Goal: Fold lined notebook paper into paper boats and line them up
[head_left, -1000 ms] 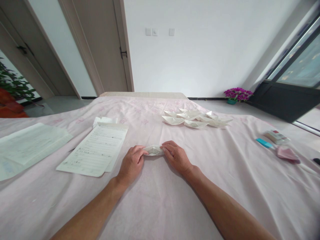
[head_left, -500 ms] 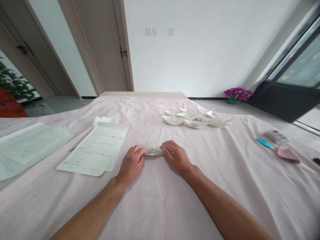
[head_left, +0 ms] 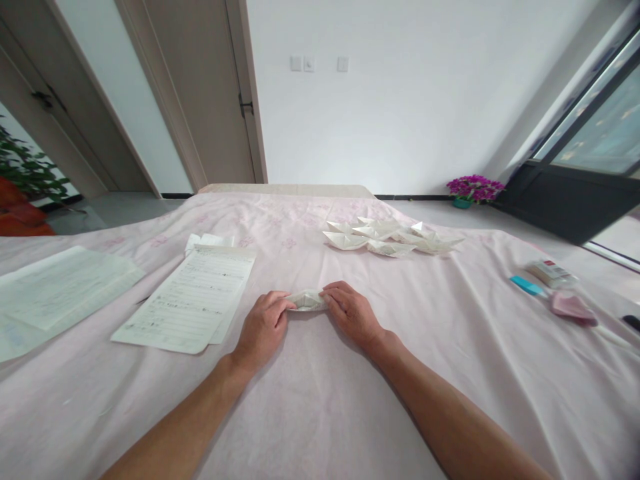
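Between my two hands a small folded paper boat (head_left: pixel 307 301) lies low over the pink cloth. My left hand (head_left: pixel 264 327) pinches its left end with thumb and fingers. Its right end is gripped the same way by my right hand (head_left: pixel 353 313). Both tips of the boat are hidden under the fingers. Farther off to the right, several finished-looking paper boats (head_left: pixel 393 238) sit in a close group. Left of my hands are written sheets of lined paper (head_left: pixel 187 300), overlapping one another.
More papers (head_left: pixel 60 293) lie at the far left of the pink tablecloth (head_left: pixel 310 413). Toward the right edge are a wrapped pack (head_left: pixel 550 273), a blue item (head_left: pixel 526 285) and a pink item (head_left: pixel 573 308). Purple flowers (head_left: pixel 475 189) stand on the floor behind.
Almost nothing differs. Both hands keep their hold on the paper boat in the same place, and the view has shifted very slightly.
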The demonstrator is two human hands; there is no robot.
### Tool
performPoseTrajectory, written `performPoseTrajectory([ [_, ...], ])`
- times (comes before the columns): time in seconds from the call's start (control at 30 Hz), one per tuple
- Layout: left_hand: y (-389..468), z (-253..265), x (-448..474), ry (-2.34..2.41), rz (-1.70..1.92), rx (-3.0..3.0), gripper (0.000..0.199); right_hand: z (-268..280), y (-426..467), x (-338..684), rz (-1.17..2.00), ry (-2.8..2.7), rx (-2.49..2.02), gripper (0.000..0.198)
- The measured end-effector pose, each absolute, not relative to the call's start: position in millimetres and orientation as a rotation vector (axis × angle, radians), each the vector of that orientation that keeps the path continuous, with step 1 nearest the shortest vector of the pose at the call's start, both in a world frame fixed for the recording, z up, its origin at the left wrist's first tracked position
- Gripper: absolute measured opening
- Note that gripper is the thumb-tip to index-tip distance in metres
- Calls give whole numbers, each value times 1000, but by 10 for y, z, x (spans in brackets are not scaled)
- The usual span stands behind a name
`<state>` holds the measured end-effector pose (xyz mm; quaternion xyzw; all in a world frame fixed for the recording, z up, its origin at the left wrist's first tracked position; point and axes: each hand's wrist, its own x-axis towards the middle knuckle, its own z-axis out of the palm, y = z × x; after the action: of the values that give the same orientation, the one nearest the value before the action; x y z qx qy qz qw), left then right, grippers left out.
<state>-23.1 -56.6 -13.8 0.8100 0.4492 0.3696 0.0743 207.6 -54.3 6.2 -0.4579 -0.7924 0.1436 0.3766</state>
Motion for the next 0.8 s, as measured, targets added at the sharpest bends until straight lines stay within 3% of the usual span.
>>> performPoseTrajectory([
  [0.8,-569,-128,-235,1343,1081,2455,32,37,-538,2086,364,-2029,-1181,26],
])
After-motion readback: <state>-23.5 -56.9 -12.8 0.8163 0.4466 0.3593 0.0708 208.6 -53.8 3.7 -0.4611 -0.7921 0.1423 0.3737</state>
